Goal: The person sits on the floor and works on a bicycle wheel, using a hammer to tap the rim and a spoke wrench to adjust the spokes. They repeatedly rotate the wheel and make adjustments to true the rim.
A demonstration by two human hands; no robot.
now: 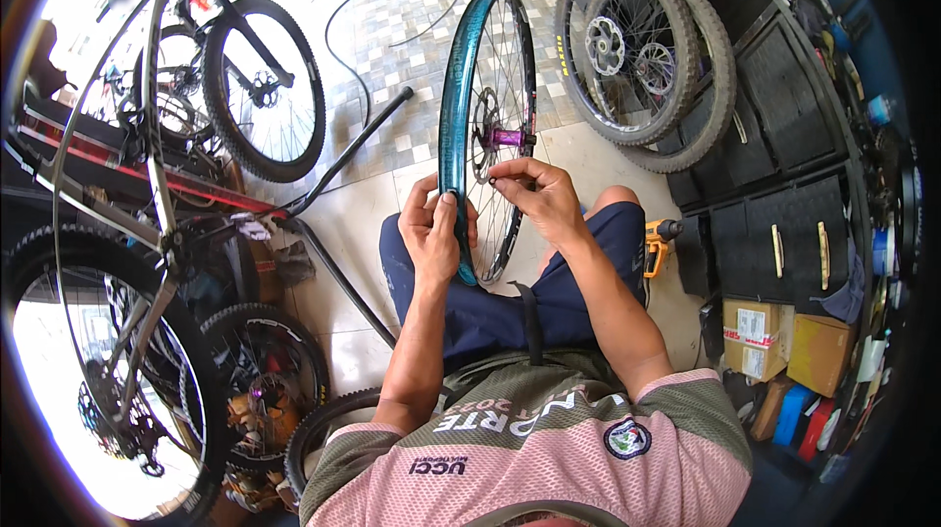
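Observation:
A bicycle wheel without a tire stands upright between my knees, its rim bed covered by shiny teal rim tape (457, 125). A purple hub (506, 138) and a disc brake rotor (483, 125) show among the spokes. My left hand (431, 233) is closed round the lower part of the taped rim, its thumb pressed on the tape. To the right of the rim, my right hand (544, 199) pinches a tiny dark piece (493, 181) between thumb and fingertips, close to the rotor. What that piece is cannot be made out.
Two wheels with tires (627, 56) lean against black cabinets (784, 115) at the right. An orange heat gun (663, 245) is beside my right knee, near cardboard boxes (753, 339). Bicycles (157, 135) crowd the left, and a black hose (343, 282) crosses the tiled floor.

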